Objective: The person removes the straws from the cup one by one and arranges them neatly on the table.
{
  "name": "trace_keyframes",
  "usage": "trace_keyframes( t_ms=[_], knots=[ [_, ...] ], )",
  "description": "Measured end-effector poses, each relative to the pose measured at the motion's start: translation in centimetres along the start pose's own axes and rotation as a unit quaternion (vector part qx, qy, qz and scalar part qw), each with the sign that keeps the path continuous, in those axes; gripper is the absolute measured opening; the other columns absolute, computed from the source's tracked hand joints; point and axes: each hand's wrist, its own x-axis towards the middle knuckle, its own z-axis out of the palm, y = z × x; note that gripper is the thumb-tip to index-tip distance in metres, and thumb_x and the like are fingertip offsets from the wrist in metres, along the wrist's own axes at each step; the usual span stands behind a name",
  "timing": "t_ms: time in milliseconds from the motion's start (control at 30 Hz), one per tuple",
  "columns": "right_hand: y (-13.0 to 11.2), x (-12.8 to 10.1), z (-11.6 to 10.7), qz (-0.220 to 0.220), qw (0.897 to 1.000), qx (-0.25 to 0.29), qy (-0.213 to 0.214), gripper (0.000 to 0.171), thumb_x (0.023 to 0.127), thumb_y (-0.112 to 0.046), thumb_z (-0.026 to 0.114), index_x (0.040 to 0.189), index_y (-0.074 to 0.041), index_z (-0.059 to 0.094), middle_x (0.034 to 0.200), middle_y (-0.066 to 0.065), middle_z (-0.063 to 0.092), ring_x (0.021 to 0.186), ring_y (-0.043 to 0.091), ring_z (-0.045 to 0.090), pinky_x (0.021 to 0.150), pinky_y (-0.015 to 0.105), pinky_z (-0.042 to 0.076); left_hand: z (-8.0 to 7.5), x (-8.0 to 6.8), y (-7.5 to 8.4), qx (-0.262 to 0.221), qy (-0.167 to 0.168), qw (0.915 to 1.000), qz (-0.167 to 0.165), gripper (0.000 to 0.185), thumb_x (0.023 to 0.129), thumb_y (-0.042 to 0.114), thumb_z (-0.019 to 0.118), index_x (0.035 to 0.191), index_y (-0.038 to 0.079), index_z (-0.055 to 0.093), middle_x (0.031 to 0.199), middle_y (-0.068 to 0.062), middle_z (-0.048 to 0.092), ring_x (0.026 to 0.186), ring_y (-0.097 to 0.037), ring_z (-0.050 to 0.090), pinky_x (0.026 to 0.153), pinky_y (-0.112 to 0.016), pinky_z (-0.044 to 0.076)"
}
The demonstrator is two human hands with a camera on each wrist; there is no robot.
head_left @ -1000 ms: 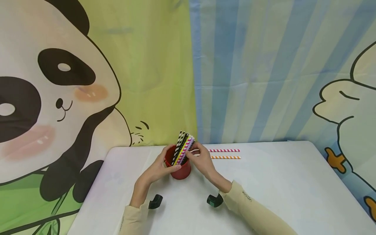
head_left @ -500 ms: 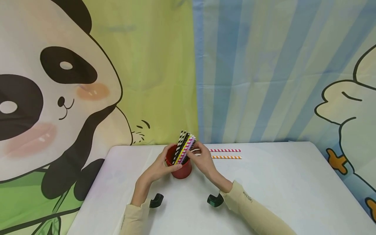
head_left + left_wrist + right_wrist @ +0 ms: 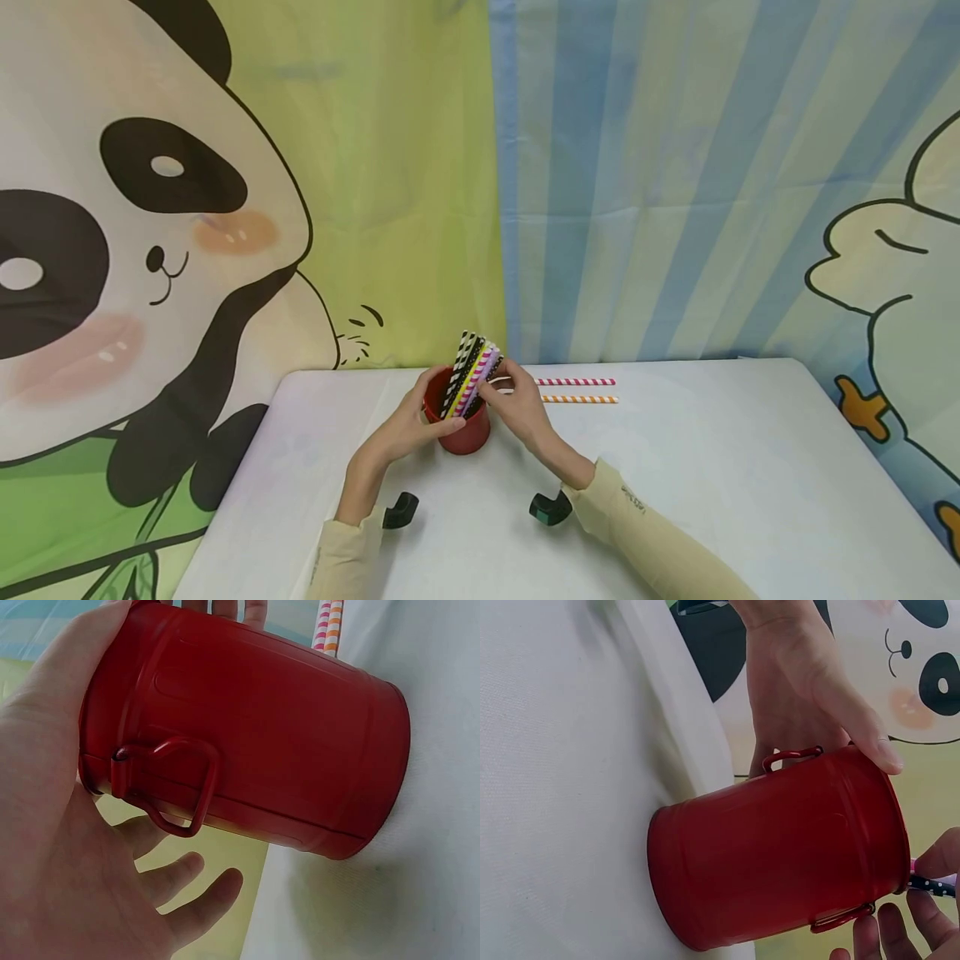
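Observation:
A small red metal bucket (image 3: 467, 437) with side handles stands on the white table. It holds several patterned paper straws (image 3: 468, 379), which lean to the right above its rim. My left hand (image 3: 408, 427) grips the bucket at the rim, thumb on the near side; the left wrist view shows the other fingers beyond the handle. On the opposite side, my right hand (image 3: 521, 408) pinches a black straw with white dots (image 3: 932, 886) between thumb and finger, right at the rim. The lower ends of the straws are hidden inside the bucket.
A pink-striped straw (image 3: 576, 382) and an orange-striped straw (image 3: 581, 400) lie side by side on the table (image 3: 697, 483), right of the bucket. Behind the table's far edge hangs a printed curtain (image 3: 420, 208). Black wrist-worn pieces (image 3: 401, 510) show near both sleeves.

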Motion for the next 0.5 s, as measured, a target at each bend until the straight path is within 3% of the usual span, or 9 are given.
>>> trace_keyframes(
  t_ms=[267, 500],
  knots=[
    [-0.7, 0.2, -0.4, 0.009, 1.000, 0.009, 0.007, 0.015, 0.090, -0.015, 0.069, 0.100, -0.005, 0.064, 0.106, 0.013, 0.069, 0.100, 0.030, 0.068, 0.072, 0.023, 0.053, 0.0, -0.1, 0.0, 0.003, -0.001, 1.0000, -0.003, 0.088, 0.086, 0.034, 0.080, 0.153, 0.038, 0.024, 0.152, 0.001, 0.043, 0.140, -0.024, 0.042, 0.117, -0.057, 0.029],
    [-1.2, 0.5, -1.0, 0.001, 1.000, 0.008, 0.014, 0.021, 0.092, -0.017, 0.069, 0.110, -0.006, 0.067, 0.112, 0.012, 0.068, 0.104, 0.026, 0.067, 0.079, 0.023, 0.052, -0.2, -0.2, 0.1, 0.003, 0.000, 0.9999, -0.012, 0.090, 0.084, 0.038, 0.081, 0.153, 0.040, 0.023, 0.151, 0.004, 0.043, 0.141, -0.021, 0.040, 0.118, -0.055, 0.028]
  ],
)
